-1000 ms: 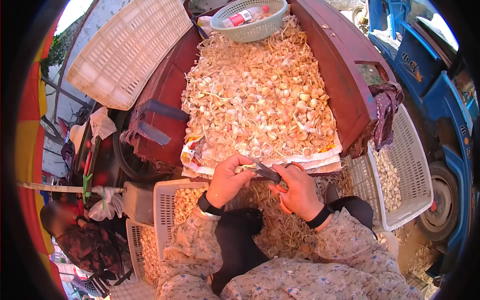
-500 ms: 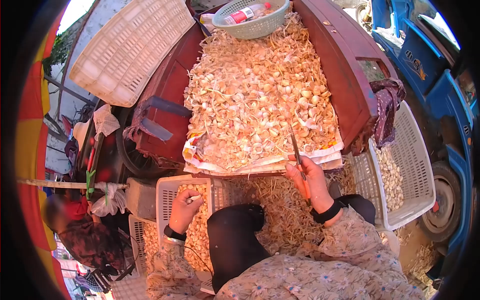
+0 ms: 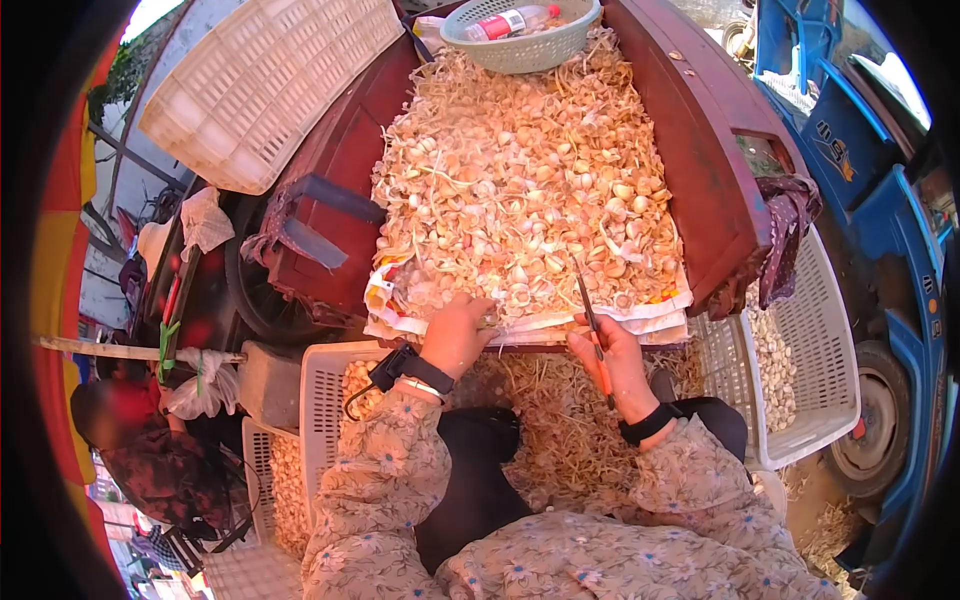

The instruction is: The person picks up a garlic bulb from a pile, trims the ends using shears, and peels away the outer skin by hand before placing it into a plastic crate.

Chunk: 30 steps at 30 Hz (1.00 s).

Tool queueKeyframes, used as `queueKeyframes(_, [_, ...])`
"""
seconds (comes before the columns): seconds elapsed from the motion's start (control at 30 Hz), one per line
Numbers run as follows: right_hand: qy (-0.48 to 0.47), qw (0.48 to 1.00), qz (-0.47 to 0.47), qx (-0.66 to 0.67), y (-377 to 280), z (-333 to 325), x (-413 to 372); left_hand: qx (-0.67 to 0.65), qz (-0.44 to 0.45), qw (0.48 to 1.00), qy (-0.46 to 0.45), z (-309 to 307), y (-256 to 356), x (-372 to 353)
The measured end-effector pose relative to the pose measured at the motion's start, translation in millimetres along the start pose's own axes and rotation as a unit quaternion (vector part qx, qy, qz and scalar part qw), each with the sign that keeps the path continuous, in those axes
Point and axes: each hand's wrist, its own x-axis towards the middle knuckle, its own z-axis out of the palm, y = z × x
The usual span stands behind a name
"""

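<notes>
My left hand is at the front edge of the garlic heap, fingers curled at the white sack sheet under it. Whatever lies between those fingers is too small to make out. In my right hand are slim scissors with orange handles, their dark blades pointing up over the heap's near edge. The heap mixes pale garlic cloves, bulbs and dry skins on a dark red cart bed. Beneath my left forearm, a white crate of peeled-looking cloves is partly hidden.
A green basket with a bottle sits atop the heap. White crates stand at the left and right. Garlic scraps cover the ground. A person sits at left; a blue vehicle stands right.
My left hand, which held a clove over the crate, has moved right and up to the heap's front edge. My right hand still grips the scissors in nearly the same place.
</notes>
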Motion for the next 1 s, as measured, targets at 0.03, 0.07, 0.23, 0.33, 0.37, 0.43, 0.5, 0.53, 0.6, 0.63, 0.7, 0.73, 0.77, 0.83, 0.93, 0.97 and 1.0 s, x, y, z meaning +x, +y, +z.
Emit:
queueKeyframes(0.03, [-0.002, 1.000, 0.011, -0.005, -1.4, 0.2, -0.1, -0.021, -0.014, 1.000, -0.010, 3.2, -5.3, 3.0])
queueKeyframes(0.07, [-0.003, 1.000, 0.010, 0.014, 1.7, 0.5, 1.4, -0.041, -0.027, 0.999, -0.021, 4.4, -11.1, 5.6])
queueKeyframes(0.23, [-0.011, 0.999, 0.025, 0.042, 4.4, -2.4, 3.0, -0.150, -0.116, 0.979, -0.073, 1.3, -26.4, 4.0])
queueKeyframes(0.33, [-0.003, 0.999, 0.014, 0.051, 4.9, -2.5, 2.6, -0.209, -0.154, 0.964, -0.064, 1.7, -49.5, 4.1])
queueKeyframes(0.37, [-0.003, 0.999, 0.018, 0.050, 4.5, -2.5, 1.9, -0.227, -0.168, 0.958, -0.043, -3.1, -54.8, 4.7])
queueKeyframes(0.43, [-0.005, 0.999, 0.027, 0.043, 1.9, -3.6, 0.7, -0.237, -0.190, 0.953, 0.005, -8.6, -60.6, 4.1])
queueKeyframes(0.5, [-0.012, 0.998, 0.040, 0.045, -1.2, -2.3, -0.5, -0.024, -0.051, 0.995, 0.086, -15.4, -48.7, 3.9])
queueKeyframes(0.53, [-0.015, 0.998, 0.046, 0.045, -1.8, -1.5, -0.6, 0.085, 0.019, 0.989, 0.124, -17.6, -39.7, 4.3])
queueKeyframes(0.6, [-0.020, 0.998, 0.039, 0.036, 2.6, 1.3, 0.9, 0.012, 0.042, 0.995, 0.092, -10.5, -22.3, 7.1])
queueKeyframes(0.63, [-0.021, 0.999, 0.036, 0.032, 5.5, 2.6, 1.5, -0.043, 0.046, 0.997, 0.054, -2.4, -17.5, 8.9])
queueKeyframes(0.7, [-0.022, 0.998, 0.042, 0.038, 9.2, 5.8, 3.2, -0.103, 0.031, 0.994, 0.008, 11.4, -9.3, 12.5])
queueKeyframes(0.73, [-0.022, 0.998, 0.044, 0.041, 9.5, 7.2, 3.5, -0.108, 0.014, 0.994, -0.001, 17.1, -5.6, 14.5])
queueKeyframes(0.77, [-0.021, 0.998, 0.040, 0.037, 9.0, 8.3, 2.8, -0.112, -0.003, 0.994, -0.010, 20.4, -4.0, 16.0])
queueKeyframes(0.83, [-0.019, 0.999, 0.031, 0.030, 7.0, 9.7, 2.7, -0.127, -0.021, 0.991, -0.038, 19.0, -6.4, 22.3])
queueKeyframes(0.93, [-0.033, 0.991, 0.086, 0.097, 1.2, 9.0, 3.0, -0.202, -0.071, 0.974, -0.075, 22.7, -24.0, 27.7])
queueKeyframes(0.97, [-0.038, 0.991, 0.091, 0.094, -0.9, 8.3, 2.8, -0.237, -0.092, 0.963, -0.086, 22.9, -27.1, 29.1])
queueKeyframes(1.0, [-0.043, 0.990, 0.096, 0.091, -3.0, 7.6, 2.3, -0.257, -0.109, 0.957, -0.072, 23.8, -28.9, 29.1])
